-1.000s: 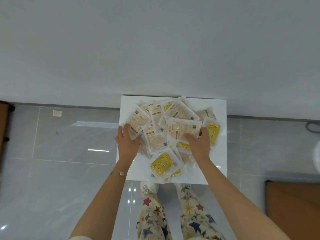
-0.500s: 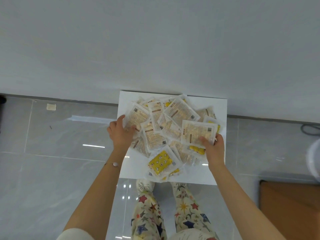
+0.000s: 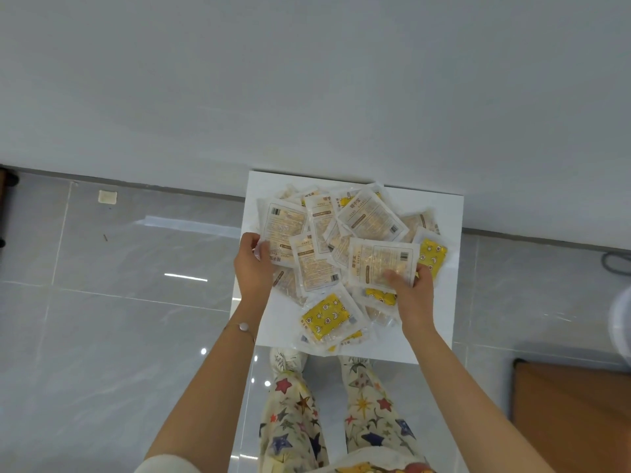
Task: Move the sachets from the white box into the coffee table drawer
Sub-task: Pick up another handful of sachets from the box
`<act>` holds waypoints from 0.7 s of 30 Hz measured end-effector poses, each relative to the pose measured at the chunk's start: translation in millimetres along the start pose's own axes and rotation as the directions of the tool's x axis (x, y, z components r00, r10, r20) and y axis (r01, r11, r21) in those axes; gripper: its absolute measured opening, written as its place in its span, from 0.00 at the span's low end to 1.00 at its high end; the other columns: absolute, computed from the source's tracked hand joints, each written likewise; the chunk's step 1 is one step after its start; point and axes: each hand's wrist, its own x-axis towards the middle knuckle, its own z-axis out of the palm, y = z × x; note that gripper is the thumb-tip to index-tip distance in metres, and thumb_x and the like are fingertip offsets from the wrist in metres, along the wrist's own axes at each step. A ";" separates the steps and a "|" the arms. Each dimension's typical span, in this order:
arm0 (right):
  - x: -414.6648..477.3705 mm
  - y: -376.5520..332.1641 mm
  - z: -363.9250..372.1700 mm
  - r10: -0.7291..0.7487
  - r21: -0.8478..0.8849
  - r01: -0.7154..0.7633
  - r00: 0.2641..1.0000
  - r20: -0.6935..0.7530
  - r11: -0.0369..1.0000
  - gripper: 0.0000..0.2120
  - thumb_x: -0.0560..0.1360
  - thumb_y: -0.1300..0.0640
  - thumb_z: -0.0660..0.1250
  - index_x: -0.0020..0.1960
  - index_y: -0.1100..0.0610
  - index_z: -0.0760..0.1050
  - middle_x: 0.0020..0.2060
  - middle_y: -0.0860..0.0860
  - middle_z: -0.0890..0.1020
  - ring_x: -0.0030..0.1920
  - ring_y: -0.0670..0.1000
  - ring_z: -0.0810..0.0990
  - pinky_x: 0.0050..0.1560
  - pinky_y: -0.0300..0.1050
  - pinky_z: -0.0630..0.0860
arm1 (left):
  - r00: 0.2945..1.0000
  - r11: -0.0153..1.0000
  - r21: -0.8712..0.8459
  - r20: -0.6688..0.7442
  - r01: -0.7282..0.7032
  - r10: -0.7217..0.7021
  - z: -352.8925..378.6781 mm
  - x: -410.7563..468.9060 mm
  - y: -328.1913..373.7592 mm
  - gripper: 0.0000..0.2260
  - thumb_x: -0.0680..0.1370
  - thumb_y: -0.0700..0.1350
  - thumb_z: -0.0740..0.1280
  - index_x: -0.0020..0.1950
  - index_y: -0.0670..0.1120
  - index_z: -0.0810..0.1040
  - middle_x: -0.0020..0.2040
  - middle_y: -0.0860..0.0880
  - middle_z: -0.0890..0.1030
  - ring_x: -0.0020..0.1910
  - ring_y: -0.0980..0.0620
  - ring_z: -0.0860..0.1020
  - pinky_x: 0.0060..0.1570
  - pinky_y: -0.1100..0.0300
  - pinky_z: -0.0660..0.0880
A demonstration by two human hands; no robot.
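Grey glossy floor tiles (image 3: 102, 336) fill the left of frame. Left hand (image 3: 253, 268), centre-left, pinches the edge of a pale sachet (image 3: 285, 230) at the pile's left side. Sachets (image 3: 327, 254) lie heaped at centre on the white box (image 3: 444, 302). Right hand (image 3: 411, 295) pinches another pale sachet (image 3: 382, 262), thumb on top. Brown wooden surface (image 3: 573, 414) sits at lower right.

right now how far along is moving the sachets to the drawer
Done: nothing that shows; no coffee table drawer is in view, and the pile of sachets still covers the white box. In hand: the left hand grips a sachet at the pile's left edge, and the right hand pinches the top sachet on the right side. Left: carrying these over, then the rest of the pile.
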 end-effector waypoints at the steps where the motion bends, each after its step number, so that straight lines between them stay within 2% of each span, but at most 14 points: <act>1: 0.1 0.2 -0.1 0.005 0.005 -0.005 1.000 -0.002 1.000 0.16 0.73 0.62 0.71 0.57 0.56 0.70 0.48 0.47 0.79 0.48 0.46 0.79 0.43 0.37 0.74 | 1.000 1.000 0.001 0.006 -0.013 0.013 -1.0 -1.8 0.3 0.03 0.82 0.42 0.58 0.52 0.44 0.68 0.45 0.48 0.78 0.39 0.53 0.77 0.32 0.67 0.70; 7: -8.4 -11.5 -0.5 0.028 0.057 -0.031 0.997 0.065 0.998 0.18 0.74 0.63 0.70 0.61 0.56 0.70 0.55 0.51 0.80 0.54 0.50 0.80 0.52 0.45 0.77 | 0.997 0.993 -0.113 -0.072 -0.032 0.024 -28.4 -22.0 9.0 0.03 0.82 0.43 0.58 0.54 0.45 0.66 0.44 0.50 0.78 0.39 0.55 0.80 0.31 0.69 0.73; 10: -23.7 -30.2 2.7 0.006 0.033 -0.010 0.992 0.122 0.999 0.21 0.74 0.61 0.70 0.64 0.56 0.70 0.57 0.52 0.81 0.57 0.52 0.80 0.57 0.51 0.78 | 1.000 0.968 -0.249 -0.004 -0.025 0.024 -53.3 -38.0 17.9 0.04 0.82 0.42 0.60 0.54 0.48 0.66 0.46 0.50 0.79 0.43 0.54 0.82 0.39 0.59 0.81; 13: -48.8 -61.8 8.1 -0.045 -0.016 0.049 0.983 0.178 0.999 0.19 0.74 0.60 0.70 0.63 0.56 0.71 0.56 0.51 0.81 0.56 0.52 0.80 0.52 0.47 0.78 | 0.998 0.933 -0.359 0.057 -0.016 0.039 -84.2 -64.5 37.8 0.05 0.81 0.41 0.61 0.55 0.47 0.67 0.49 0.46 0.81 0.44 0.52 0.84 0.39 0.58 0.81; 16: -86.1 -103.1 13.9 -0.128 -0.075 0.150 0.961 0.246 0.986 0.18 0.74 0.60 0.70 0.62 0.55 0.72 0.53 0.48 0.81 0.52 0.48 0.80 0.46 0.40 0.76 | 0.998 0.899 -0.436 0.028 -0.036 0.054 -120.2 -98.5 61.9 0.06 0.80 0.41 0.63 0.56 0.46 0.68 0.49 0.45 0.82 0.45 0.51 0.84 0.38 0.57 0.81; 21: -155.2 -159.4 25.3 -0.185 -0.204 0.303 0.873 0.452 0.931 0.14 0.74 0.58 0.71 0.58 0.54 0.75 0.50 0.49 0.82 0.50 0.49 0.82 0.48 0.46 0.80 | 0.995 0.817 -0.575 -0.104 -0.051 -0.010 -199.0 -158.3 88.0 0.10 0.79 0.40 0.65 0.57 0.44 0.67 0.51 0.45 0.83 0.45 0.49 0.84 0.39 0.54 0.82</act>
